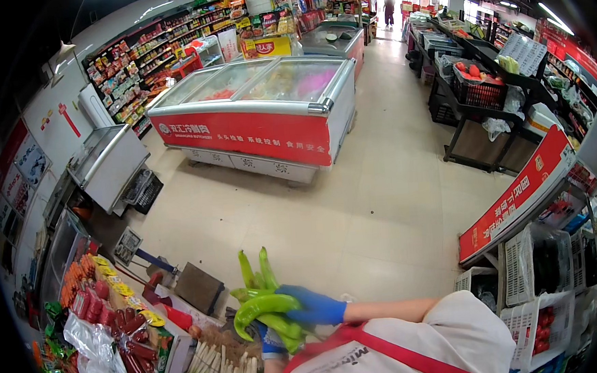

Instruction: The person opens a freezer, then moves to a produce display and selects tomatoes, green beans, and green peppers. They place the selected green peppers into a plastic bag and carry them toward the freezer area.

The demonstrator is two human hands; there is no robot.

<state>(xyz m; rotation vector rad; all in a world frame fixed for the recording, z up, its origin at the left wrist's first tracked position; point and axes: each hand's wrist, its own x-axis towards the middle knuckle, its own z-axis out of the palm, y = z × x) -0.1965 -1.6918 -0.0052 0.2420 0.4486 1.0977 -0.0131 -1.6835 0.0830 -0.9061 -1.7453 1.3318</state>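
Note:
Both of my hands wear blue gloves and hold a bunch of long green peppers [267, 305] in front of my chest. My right hand [311, 304] grips the peppers from the right side. Partly hidden under the bunch, my left hand [272, 340] supports it from below. The peppers point in several directions, two of them sticking up away from me. Just below them lie bundled green onions [227, 370] with white stalks. Packaged sausages [133, 340] fill a display box to the left of the onions.
A platform scale [199, 287] stands left of the peppers. Ahead is a chest freezer [244, 133] with a red front. White crates [540, 320] with vegetables and a red-signed shelf [514, 199] stand at the right. Black produce racks [477, 98] line the aisle; a distant person [389, 10] stands at the doorway.

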